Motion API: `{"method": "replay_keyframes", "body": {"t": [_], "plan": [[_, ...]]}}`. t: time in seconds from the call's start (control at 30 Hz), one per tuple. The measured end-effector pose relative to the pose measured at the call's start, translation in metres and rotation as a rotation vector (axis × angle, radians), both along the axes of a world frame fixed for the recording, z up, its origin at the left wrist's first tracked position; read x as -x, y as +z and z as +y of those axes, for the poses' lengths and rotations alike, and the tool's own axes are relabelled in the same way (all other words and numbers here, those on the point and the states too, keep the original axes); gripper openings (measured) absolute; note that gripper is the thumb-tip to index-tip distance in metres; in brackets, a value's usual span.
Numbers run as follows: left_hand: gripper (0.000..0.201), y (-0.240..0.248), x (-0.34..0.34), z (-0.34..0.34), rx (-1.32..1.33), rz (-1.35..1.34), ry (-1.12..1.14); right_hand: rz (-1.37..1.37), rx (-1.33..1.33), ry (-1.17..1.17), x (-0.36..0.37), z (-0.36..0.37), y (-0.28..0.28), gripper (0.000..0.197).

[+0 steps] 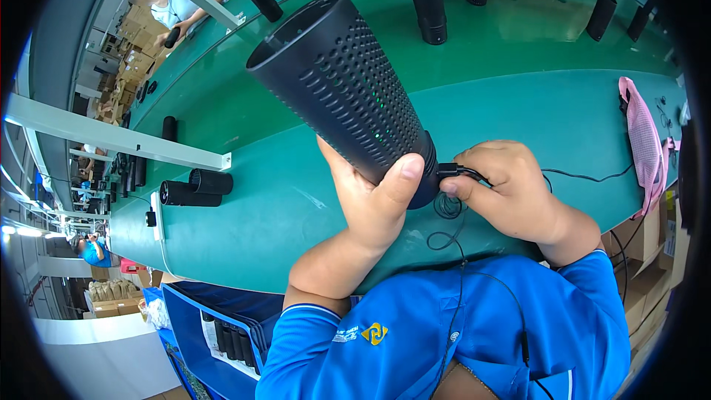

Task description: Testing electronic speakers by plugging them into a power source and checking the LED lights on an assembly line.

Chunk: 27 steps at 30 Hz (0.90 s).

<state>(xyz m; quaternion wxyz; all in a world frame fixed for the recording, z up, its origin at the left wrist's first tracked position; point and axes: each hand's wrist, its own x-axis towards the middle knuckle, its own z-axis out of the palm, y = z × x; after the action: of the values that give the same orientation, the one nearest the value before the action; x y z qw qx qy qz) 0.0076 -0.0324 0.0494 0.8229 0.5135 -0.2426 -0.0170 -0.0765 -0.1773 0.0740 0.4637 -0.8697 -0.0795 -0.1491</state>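
A black perforated cylindrical housing [348, 81] is tilted up and leftward over the green bench, its open rim at the upper left. My left hand [374, 200] is wrapped round its lower part, with the thumb across the near side. At the ribbed base, a black cable plug [448, 170] meets the side of the housing. My right hand [511, 185] pinches the cable right behind this plug. Whether the plug is fully seated cannot be seen. Thin black cable [448, 207] hangs in loops below my fingers.
Similar black cylinders [427, 7] stand along the far side of the green bench [296, 252]. Two more cylinders [196, 189] lie at the left. A pink mesh bag [644, 141] sits at the right edge. A blue bin [200, 326] is below left; a person [181, 0] works across the bench.
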Motion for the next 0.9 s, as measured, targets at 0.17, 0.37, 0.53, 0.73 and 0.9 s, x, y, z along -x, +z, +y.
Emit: {"method": "replay_keyframes", "body": {"t": [0.17,0.37,0.53,0.73,0.9], "plan": [[0.062,-0.001,0.001,-0.001,0.004,0.004,-0.011,-0.008,0.005,-0.001,0.0,-0.001,0.0,0.014],[0.061,0.0,0.001,-0.002,-0.002,0.029,-0.021,0.018,0.02,0.026,0.001,-0.005,0.002,0.015],[0.061,-0.001,0.002,-0.002,0.009,0.043,-0.028,-0.009,0.019,0.011,0.001,-0.003,0.001,0.013],[0.058,0.007,0.003,-0.004,0.122,0.092,-0.15,0.062,-0.064,0.071,0.0,-0.008,0.008,0.012],[0.06,0.032,-0.008,0.007,0.276,0.371,-0.637,0.378,-0.448,0.337,-0.002,-0.041,0.011,0.019]]}}
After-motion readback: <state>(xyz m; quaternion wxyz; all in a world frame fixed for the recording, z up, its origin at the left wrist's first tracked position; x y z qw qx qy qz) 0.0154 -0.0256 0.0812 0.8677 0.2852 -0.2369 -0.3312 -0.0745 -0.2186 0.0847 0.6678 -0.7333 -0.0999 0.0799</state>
